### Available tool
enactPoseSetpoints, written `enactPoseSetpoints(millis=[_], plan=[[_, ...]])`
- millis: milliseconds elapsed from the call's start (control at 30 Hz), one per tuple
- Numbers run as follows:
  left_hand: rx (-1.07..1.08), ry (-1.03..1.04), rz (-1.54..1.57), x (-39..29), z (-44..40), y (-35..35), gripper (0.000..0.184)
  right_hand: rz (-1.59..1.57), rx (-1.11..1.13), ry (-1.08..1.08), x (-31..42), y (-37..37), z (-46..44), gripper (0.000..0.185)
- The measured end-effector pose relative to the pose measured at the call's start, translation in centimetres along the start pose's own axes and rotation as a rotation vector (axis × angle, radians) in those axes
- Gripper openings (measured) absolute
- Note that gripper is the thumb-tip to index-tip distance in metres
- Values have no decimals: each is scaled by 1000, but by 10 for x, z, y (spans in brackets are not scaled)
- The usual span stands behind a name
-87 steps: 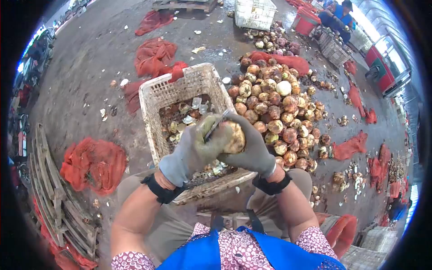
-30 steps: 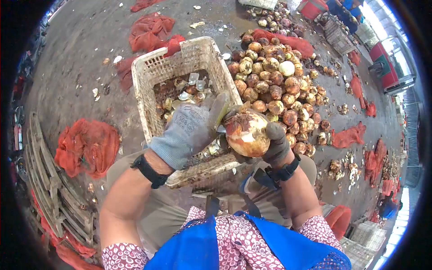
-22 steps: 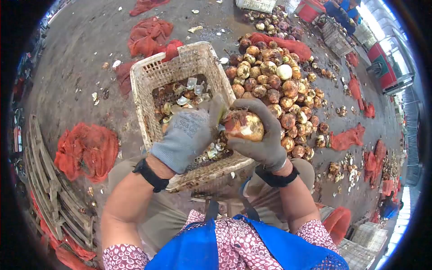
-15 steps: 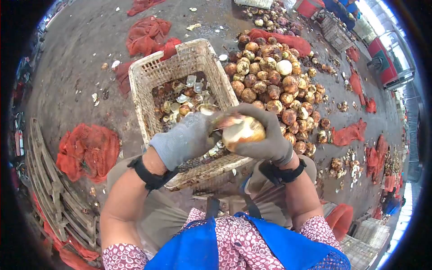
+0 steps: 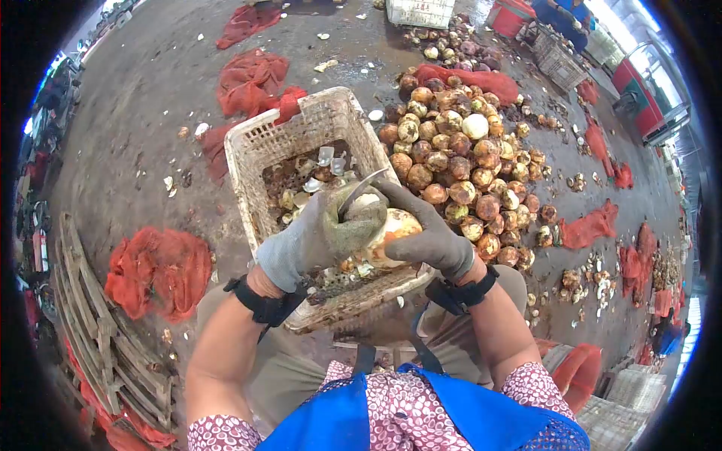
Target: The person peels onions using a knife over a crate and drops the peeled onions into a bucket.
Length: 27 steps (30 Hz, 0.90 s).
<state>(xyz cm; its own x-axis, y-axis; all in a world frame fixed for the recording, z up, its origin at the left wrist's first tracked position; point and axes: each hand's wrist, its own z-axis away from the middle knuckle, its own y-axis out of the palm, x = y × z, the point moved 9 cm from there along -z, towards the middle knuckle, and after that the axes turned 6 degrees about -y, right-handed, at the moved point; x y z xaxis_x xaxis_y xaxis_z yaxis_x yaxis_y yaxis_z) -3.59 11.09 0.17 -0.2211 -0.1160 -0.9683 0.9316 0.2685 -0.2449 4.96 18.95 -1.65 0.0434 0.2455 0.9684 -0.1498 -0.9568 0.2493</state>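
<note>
My left hand [image 5: 331, 229], in a stained grey glove, is closed around a knife [image 5: 364, 189] whose curved metal blade shows above the fingers. Its knuckles lie against a large, partly peeled onion [image 5: 394, 230]. My right hand [image 5: 435, 237], also gloved, grips the same onion from the right, with the thumb across its front. Pale flesh and some orange-brown skin show on the bulb; the rest is covered by both hands. Below them stands a dirty cream plastic crate [image 5: 361, 124] with peelings and scraps inside.
A heap of onions [image 5: 459, 161] lies right of the crate. Red mesh sacks [image 5: 159, 272] are scattered on the floor. A wooden slatted pallet [image 5: 98, 323] lies at left. Farther back are a white crate [image 5: 421, 13], another person [image 5: 560, 19] and a red vehicle [image 5: 639, 98].
My left hand has turned over, and the knife blade now shows above its fingers. The onion has been turned and stays in my right hand. The view has shifted slightly.
</note>
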Motion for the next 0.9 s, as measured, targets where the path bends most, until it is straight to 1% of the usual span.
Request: enactPoseSetpoints(millis=[33,67,100,133,167,200,233,267,300,367,400,433,467,500,533,567,600,633,667,700,733,767,833,867,900], plan=[[-3,-2,-1,-1,1,1,26,-44,59,-31,3,5,-1,101],[-84,125,-70,-16,3,-4,26,-46,50,-154,15,7,-3,88],[-166,253,-138,-34,6,-8,26,-44,53,-157,12,6,-6,88],[-222,191,-187,-30,6,-13,27,-67,-109,-171,5,-13,-9,77],[-225,192,-187,-29,6,-12,27,-92,-271,-184,-4,-30,-10,66],[-319,241,-396,-34,9,-11,27,-233,-447,-112,-25,-42,-8,50],[-409,290,-606,-38,12,-10,29,-452,-449,-44,-39,-33,-9,49],[-299,213,-942,-20,5,5,34,-617,-390,34,-52,-19,-10,51],[-299,216,-943,-18,3,8,34,-780,-327,115,-68,-5,-12,53],[-144,86,-948,3,-2,24,36,-301,-493,-84,-86,-35,-17,57],[-231,287,-814,-5,3,29,31,-586,-377,-33,-79,-25,-23,57],[-226,291,-811,-7,2,34,31,-864,-250,14,-67,-12,-26,57],[-255,346,-637,-16,3,34,29,-761,-228,-5,-53,-9,-18,54],[-285,397,-464,-23,4,30,27,-761,-227,-7,-54,-10,-20,54],[-300,488,-252,-31,4,21,19,-738,-285,-13,-58,-16,-24,53],[-299,488,-255,-33,4,15,19,-714,-343,-19,-60,-23,-26,52],[-383,333,23,-29,5,-12,17,-668,-382,-5,-55,-24,-24,49],[-448,222,135,-19,8,-33,17,-672,-390,-8,-56,-27,-22,49],[-518,119,258,-9,13,-53,17,-677,-396,33,-61,-31,-18,46],[-620,-15,246,-4,13,-69,24,-679,-398,76,-65,-34,-15,44],[-713,-151,246,1,15,-83,32,-700,-342,67,-64,-31,-16,44],[-723,-149,248,6,17,-85,32,-697,-334,70,-63,-31,-16,44],[-646,-275,-750,10,13,-77,38,-706,-310,3,-56,-30,-18,48],[-588,-301,-707,24,12,-68,41,-707,-310,4,-56,-30,-16,48],[-587,-301,-708,27,16,-61,41,-639,-299,2,-53,-31,-13,52]])
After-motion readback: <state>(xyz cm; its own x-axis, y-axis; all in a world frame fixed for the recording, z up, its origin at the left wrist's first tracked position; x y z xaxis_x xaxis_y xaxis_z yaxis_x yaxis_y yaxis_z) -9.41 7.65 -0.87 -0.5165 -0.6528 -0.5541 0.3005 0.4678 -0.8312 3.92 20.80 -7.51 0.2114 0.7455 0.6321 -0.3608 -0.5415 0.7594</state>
